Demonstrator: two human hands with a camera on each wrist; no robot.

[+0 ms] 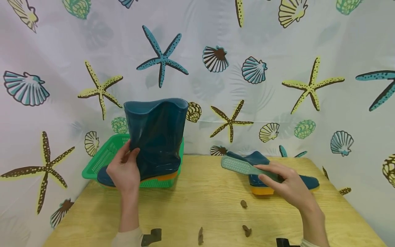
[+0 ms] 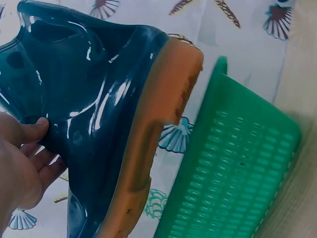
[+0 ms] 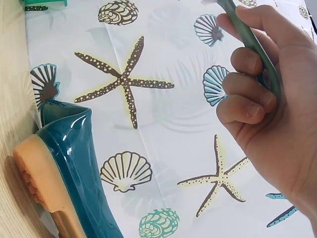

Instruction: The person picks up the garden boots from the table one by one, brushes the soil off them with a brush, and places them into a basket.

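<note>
A dark blue rubber boot (image 1: pixel 157 137) with an orange sole is held upright in front of the green basket, its toe pointing left. My left hand (image 1: pixel 124 171) pinches its shaft near the ankle, thumb on the near side; the left wrist view shows a gap between sole (image 2: pixel 141 124) and basket. My right hand (image 1: pixel 290 188) grips the handle of a green brush (image 1: pixel 239 166), fingers curled round it in the right wrist view. Behind that hand, a matching boot (image 1: pixel 308 181) rests on the table, its shaft slumped, partly hidden by hand and brush.
The green perforated basket (image 1: pixel 105 157) stands at the back left of the wooden table (image 1: pixel 203 195). Several small brown bits, among them one brown piece (image 1: pixel 247 230), lie at the table's front middle. A sea-patterned curtain (image 1: pixel 197 85) hangs behind the table.
</note>
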